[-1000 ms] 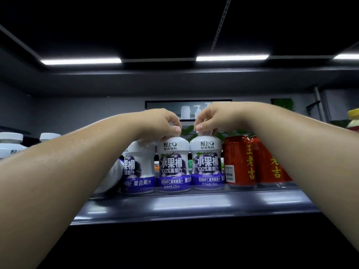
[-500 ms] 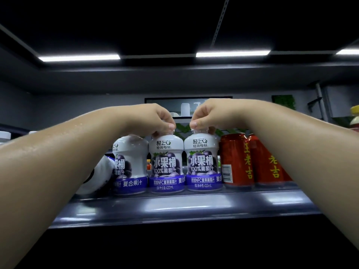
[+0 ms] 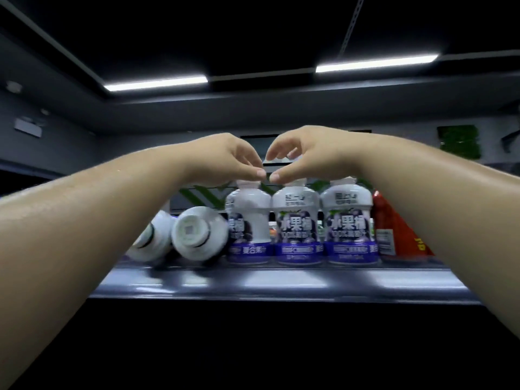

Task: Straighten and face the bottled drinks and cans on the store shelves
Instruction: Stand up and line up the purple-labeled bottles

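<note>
juice bottles [image 3: 295, 229], three of them, white with purple labels, stand upright side by side on the shelf [image 3: 253, 282], just past dead center toward 5 o'clock. left bottle [image 3: 247, 220] has its label turned partly off to the side, while the middle bottle [image 3: 295, 209] and right bottle [image 3: 347, 220] show the big characters up front, though it's all kinda blurry.

at 9 o'clock from that row, two more white bottles [image 3: 197, 235] are lying on their sides, one with its base pointing at the camera. at 3 o'clock from the row, touching the right bottle, there's a red can [image 3: 385, 215], mostly hidden behind the right forearm.

both arms reach in from the bottom corners and the hands nearly meet at 12 o'clock above the row. left hand [image 3: 225, 159] has its fingertips bunched down onto the cap of the left bottle, looks like a pinch. right hand [image 3: 309, 156] sits over the middle bottle's cap, thumb down beside it and index lifted; honestly can't tell whether it's gripping.

two strip lights [image 3: 156, 83] glow on the dark ceiling.
</note>
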A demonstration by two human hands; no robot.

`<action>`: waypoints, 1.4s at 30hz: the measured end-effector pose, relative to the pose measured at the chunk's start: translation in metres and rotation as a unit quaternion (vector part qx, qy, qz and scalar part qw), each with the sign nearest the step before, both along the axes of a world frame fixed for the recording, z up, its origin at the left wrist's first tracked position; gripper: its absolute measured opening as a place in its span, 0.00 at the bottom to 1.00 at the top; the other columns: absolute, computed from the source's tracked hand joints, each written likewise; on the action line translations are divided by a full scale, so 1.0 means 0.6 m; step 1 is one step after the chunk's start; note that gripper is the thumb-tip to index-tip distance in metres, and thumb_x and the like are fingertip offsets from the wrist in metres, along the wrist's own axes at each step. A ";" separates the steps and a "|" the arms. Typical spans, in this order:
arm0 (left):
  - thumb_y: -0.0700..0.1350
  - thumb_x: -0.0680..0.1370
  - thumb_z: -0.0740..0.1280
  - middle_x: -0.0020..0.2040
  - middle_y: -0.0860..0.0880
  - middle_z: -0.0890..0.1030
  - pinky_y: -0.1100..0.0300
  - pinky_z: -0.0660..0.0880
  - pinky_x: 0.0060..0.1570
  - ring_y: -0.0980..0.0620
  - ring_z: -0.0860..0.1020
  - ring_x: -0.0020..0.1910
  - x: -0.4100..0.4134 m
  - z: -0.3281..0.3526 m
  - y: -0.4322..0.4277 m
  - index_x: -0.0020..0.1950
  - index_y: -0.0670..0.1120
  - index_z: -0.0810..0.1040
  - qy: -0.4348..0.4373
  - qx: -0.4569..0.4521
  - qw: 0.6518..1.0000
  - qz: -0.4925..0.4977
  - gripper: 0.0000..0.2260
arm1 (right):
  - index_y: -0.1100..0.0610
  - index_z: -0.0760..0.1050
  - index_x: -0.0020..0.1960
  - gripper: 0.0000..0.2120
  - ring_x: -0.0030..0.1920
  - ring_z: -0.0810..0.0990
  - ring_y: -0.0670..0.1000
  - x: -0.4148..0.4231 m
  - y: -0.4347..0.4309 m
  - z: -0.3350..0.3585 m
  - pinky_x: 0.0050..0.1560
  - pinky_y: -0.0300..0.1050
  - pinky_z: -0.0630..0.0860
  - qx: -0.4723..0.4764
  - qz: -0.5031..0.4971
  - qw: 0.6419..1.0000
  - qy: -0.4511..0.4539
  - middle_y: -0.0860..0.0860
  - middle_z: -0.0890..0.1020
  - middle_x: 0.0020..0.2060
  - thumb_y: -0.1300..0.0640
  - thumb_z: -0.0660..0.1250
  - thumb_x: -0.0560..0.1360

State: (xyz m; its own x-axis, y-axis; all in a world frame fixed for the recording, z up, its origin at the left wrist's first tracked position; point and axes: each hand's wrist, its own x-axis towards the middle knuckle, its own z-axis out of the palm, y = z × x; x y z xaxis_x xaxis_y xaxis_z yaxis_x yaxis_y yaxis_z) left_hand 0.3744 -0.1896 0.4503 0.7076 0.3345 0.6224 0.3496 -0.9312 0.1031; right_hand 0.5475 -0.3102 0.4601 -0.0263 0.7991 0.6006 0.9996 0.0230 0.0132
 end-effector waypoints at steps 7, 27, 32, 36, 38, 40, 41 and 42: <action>0.52 0.74 0.74 0.46 0.58 0.85 0.55 0.77 0.55 0.57 0.82 0.49 -0.124 -0.028 0.046 0.49 0.56 0.84 -0.006 -0.027 0.998 0.059 0.05 | 0.43 0.80 0.59 0.22 0.61 0.77 0.42 -0.112 0.059 -0.038 0.65 0.49 0.73 -0.041 0.104 0.993 -0.043 0.40 0.81 0.57 0.39 0.76 0.67; 0.44 0.69 0.74 0.52 0.56 0.76 0.69 0.67 0.46 0.56 0.72 0.49 -0.221 -0.125 0.080 0.51 0.57 0.80 0.049 0.185 0.979 0.075 0.13 | 0.38 0.76 0.51 0.19 0.53 0.78 0.46 -0.174 0.097 -0.128 0.49 0.55 0.81 0.023 0.072 0.996 -0.049 0.39 0.76 0.51 0.47 0.77 0.63; 0.45 0.72 0.72 0.45 0.59 0.78 0.59 0.71 0.45 0.54 0.74 0.44 -0.242 -0.091 0.113 0.57 0.54 0.79 0.018 0.199 0.979 0.032 0.14 | 0.45 0.79 0.60 0.19 0.54 0.79 0.46 -0.197 0.101 -0.102 0.57 0.48 0.76 0.067 0.006 0.997 -0.031 0.42 0.80 0.53 0.51 0.77 0.70; 0.44 0.76 0.68 0.46 0.63 0.77 0.67 0.69 0.42 0.62 0.76 0.45 -0.241 -0.070 0.139 0.59 0.54 0.75 -0.016 0.132 0.991 -0.006 0.13 | 0.48 0.78 0.62 0.15 0.54 0.80 0.50 -0.210 0.115 -0.095 0.56 0.48 0.76 0.084 -0.042 0.996 -0.010 0.47 0.82 0.53 0.52 0.72 0.75; 0.43 0.77 0.67 0.50 0.59 0.80 0.61 0.72 0.46 0.54 0.78 0.49 -0.237 -0.060 0.150 0.60 0.54 0.74 -0.026 0.107 0.994 -0.018 0.12 | 0.50 0.79 0.61 0.13 0.53 0.79 0.51 -0.214 0.125 -0.087 0.56 0.50 0.76 0.085 -0.067 0.994 -0.009 0.47 0.81 0.52 0.52 0.70 0.76; 0.42 0.78 0.67 0.51 0.56 0.82 0.62 0.73 0.46 0.53 0.79 0.50 -0.233 -0.047 0.156 0.60 0.53 0.73 -0.040 0.076 0.996 -0.029 0.12 | 0.49 0.79 0.61 0.13 0.54 0.78 0.51 -0.216 0.131 -0.074 0.58 0.50 0.75 0.083 -0.082 0.993 0.006 0.47 0.81 0.53 0.51 0.69 0.77; 0.42 0.79 0.67 0.51 0.56 0.82 0.64 0.72 0.44 0.54 0.80 0.50 -0.233 -0.039 0.159 0.60 0.53 0.73 -0.050 0.058 0.996 -0.037 0.12 | 0.49 0.79 0.61 0.13 0.55 0.78 0.51 -0.215 0.135 -0.066 0.59 0.50 0.75 0.085 -0.091 0.992 0.015 0.46 0.81 0.54 0.50 0.69 0.77; 0.42 0.79 0.67 0.51 0.56 0.82 0.65 0.72 0.41 0.56 0.80 0.49 -0.232 -0.032 0.161 0.60 0.52 0.73 -0.062 0.040 0.996 -0.047 0.11 | 0.48 0.79 0.62 0.14 0.55 0.79 0.51 -0.214 0.139 -0.059 0.59 0.49 0.75 0.085 -0.095 0.991 0.025 0.46 0.82 0.54 0.49 0.68 0.77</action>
State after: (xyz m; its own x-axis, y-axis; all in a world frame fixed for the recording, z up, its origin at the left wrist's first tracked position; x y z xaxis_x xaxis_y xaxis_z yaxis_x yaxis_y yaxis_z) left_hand 0.2352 -0.0928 0.4310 0.6493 0.2161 0.7292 0.2492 -0.9663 0.0644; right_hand 0.4188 -0.2270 0.4246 0.1485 0.6734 0.7242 0.9851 -0.1650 -0.0485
